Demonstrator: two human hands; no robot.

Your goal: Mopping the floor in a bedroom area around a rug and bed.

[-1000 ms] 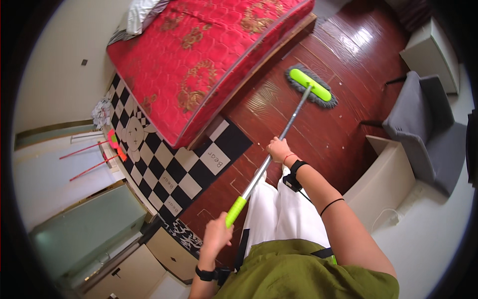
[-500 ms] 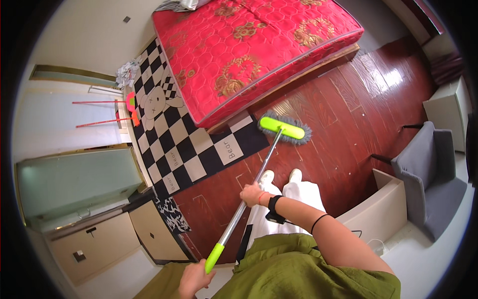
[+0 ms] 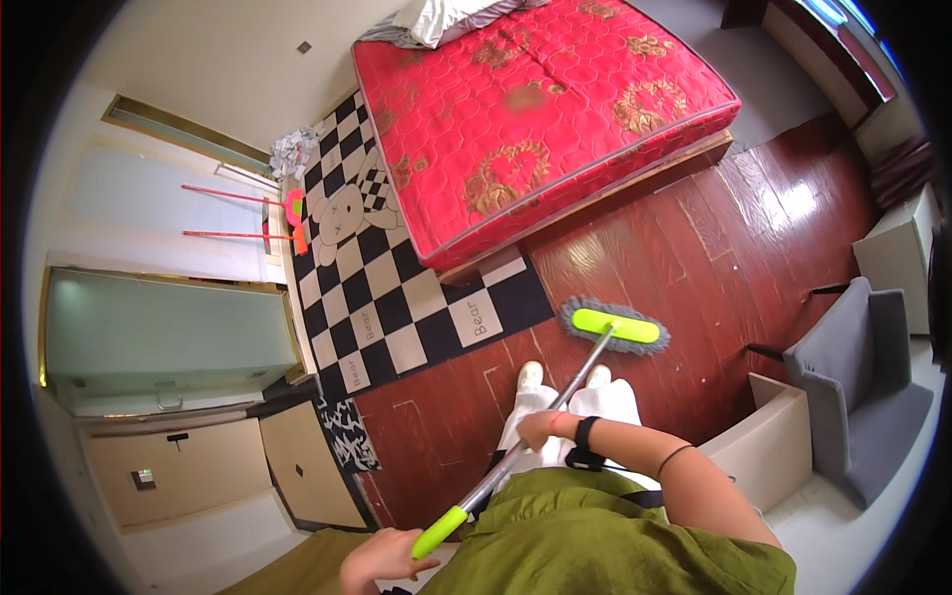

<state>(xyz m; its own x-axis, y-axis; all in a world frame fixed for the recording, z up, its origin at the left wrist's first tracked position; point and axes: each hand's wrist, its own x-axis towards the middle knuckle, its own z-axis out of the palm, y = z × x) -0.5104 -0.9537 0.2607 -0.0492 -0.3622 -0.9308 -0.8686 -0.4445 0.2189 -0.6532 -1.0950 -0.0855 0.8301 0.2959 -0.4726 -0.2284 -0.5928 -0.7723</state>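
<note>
A mop [image 3: 490, 478] with a silver pole, a lime-green grip and a grey fringed head slants across in front of my body. Its head [image 3: 615, 326] lies on the dark red wood floor, just beyond my white shoes and to the right of the checkered mat's corner. My right hand [image 3: 536, 430] is wrapped round the middle of the pole, with a black band at the wrist. At the lower left, my left hand [image 3: 382, 555] is closed at the end of the green grip; the handle partly hides its fingers.
A bed with a red flowered mattress [image 3: 555, 129] stands ahead. The black-and-white mat [image 3: 407, 347] lies to its left. A grey chair [image 3: 843, 387] and a pale cabinet [image 3: 897, 253] stand on the right. Red-handled tools [image 3: 296, 236] lean by the left wall.
The mop head has come back toward my feet and to the right, away from the mat's corner. My right hand has drawn closer to my body with the pole. The view has shifted slightly.
</note>
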